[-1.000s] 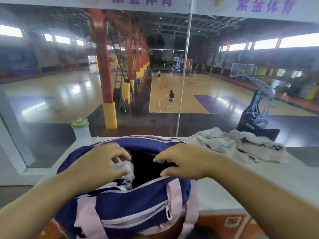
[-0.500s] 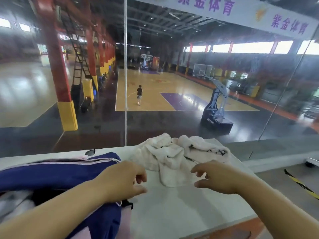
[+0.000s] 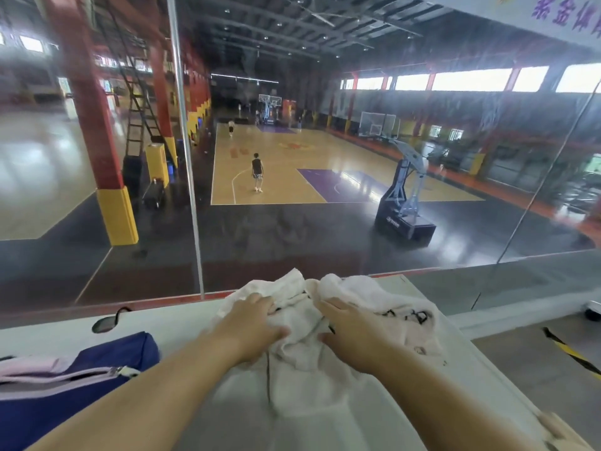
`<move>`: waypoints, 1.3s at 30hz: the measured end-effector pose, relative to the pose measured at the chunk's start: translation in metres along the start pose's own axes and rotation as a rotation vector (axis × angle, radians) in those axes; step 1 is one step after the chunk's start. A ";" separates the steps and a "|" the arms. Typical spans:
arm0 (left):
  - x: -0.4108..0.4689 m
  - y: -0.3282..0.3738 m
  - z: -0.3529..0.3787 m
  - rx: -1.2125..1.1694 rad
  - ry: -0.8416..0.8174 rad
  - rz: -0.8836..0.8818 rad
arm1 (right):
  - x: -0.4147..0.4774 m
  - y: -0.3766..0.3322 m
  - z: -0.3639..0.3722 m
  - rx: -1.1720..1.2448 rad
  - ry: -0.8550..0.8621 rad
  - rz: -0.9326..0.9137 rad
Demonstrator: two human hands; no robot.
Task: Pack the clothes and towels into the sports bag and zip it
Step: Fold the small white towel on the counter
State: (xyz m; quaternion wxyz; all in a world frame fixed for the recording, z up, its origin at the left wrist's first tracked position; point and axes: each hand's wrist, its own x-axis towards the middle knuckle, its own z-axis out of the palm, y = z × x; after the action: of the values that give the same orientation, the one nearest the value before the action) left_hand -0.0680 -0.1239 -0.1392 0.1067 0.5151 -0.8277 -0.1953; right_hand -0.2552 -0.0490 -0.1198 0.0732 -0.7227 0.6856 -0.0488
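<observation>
On the white desk [image 3: 374, 415], right of the blue sports bag [image 3: 65, 385], lies a crumpled white garment [image 3: 325, 349] — soft, light, floppy — under the left hand [image 3: 252, 323] and right hand [image 3: 353, 333], both spread flat, best gathered by bunched folds.

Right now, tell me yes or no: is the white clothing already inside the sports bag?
No, the white clothing lies on the ledge beside the sports bag, under both hands.
</observation>
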 end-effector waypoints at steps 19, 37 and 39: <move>-0.077 -0.017 -0.034 -0.098 0.146 0.105 | -0.069 0.016 0.006 0.285 0.344 -0.169; -0.134 0.029 -0.025 0.093 -0.002 0.087 | -0.149 -0.002 -0.032 0.061 0.040 0.155; -0.147 0.031 -0.012 0.179 -0.194 0.041 | -0.146 -0.008 -0.020 0.042 -0.095 0.141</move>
State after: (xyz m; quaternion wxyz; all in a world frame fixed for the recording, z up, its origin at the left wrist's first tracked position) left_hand -0.0235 0.0170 -0.1116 -0.0165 0.4841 -0.8587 -0.1672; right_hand -0.2589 0.0966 -0.0945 0.1243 -0.6723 0.7294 -0.0237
